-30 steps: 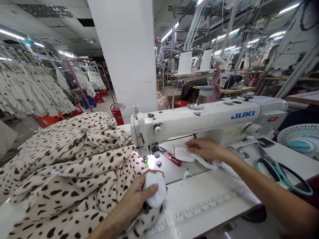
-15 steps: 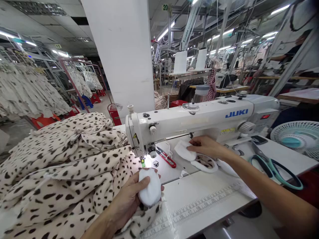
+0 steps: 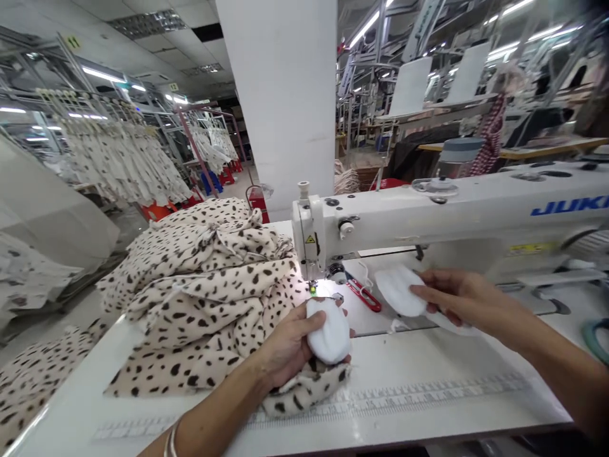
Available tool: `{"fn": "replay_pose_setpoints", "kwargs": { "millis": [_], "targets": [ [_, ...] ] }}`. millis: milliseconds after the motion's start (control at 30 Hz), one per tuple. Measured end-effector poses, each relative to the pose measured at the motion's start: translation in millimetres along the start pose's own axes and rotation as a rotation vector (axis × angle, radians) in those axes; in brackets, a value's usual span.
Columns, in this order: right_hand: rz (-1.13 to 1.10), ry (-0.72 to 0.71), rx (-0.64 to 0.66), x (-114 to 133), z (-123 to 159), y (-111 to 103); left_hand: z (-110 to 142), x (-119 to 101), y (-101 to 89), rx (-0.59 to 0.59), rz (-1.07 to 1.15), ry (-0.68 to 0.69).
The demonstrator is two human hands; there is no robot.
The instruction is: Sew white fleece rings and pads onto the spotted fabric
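My left hand (image 3: 292, 343) is closed on a white oval fabric piece (image 3: 329, 335), thumb on top, just in front of the sewing machine's needle area. Spotted fabric (image 3: 304, 393) hangs below that hand, and its edge shows under the fingers. My right hand (image 3: 459, 298) pinches another white fabric piece (image 3: 399, 292) by its right edge, under the machine arm. More white fabric (image 3: 454, 322) lies beneath the right hand, partly hidden. Red-handled thread snips (image 3: 365, 295) lie between the two hands, beside the presser foot (image 3: 313, 289).
The white sewing machine (image 3: 428, 209) spans the right side. A large heap of spotted fabric (image 3: 204, 279) covers the table's left. A printed ruler (image 3: 399, 398) runs along the front edge. Teal-handled scissors (image 3: 594, 339) show at far right. A white pillar (image 3: 280, 95) stands behind.
The view has swung left. My right hand has lifted the white piece off the spotted, white-edged piece it lay beside. My left hand still holds its oval.
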State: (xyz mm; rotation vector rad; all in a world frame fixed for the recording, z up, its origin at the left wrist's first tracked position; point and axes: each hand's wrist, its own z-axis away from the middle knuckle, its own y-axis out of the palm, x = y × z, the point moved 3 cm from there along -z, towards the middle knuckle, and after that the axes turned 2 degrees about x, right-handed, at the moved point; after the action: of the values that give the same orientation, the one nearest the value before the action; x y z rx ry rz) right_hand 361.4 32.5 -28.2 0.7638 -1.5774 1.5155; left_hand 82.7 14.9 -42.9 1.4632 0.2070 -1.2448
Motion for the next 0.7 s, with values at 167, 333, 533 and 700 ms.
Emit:
{"fn": "replay_pose_setpoints", "kwargs": {
  "millis": [167, 333, 533, 700],
  "targets": [
    [0.128, 0.052, -0.054, -12, -4, 3, 1, 0, -0.7, 0.006, 0.009, 0.018],
    [0.093, 0.121, -0.021, -18, 2, 14, 2, 1, -1.8, 0.054, 0.015, 0.008],
    [0.072, 0.175, -0.048, -30, 3, 14, 2, 2, -2.4, 0.052, -0.037, -0.017],
    [0.062, 0.163, -0.09, -39, 0, 16, 3, 2, -1.0, 0.098, -0.104, -0.001]
  ]
}}
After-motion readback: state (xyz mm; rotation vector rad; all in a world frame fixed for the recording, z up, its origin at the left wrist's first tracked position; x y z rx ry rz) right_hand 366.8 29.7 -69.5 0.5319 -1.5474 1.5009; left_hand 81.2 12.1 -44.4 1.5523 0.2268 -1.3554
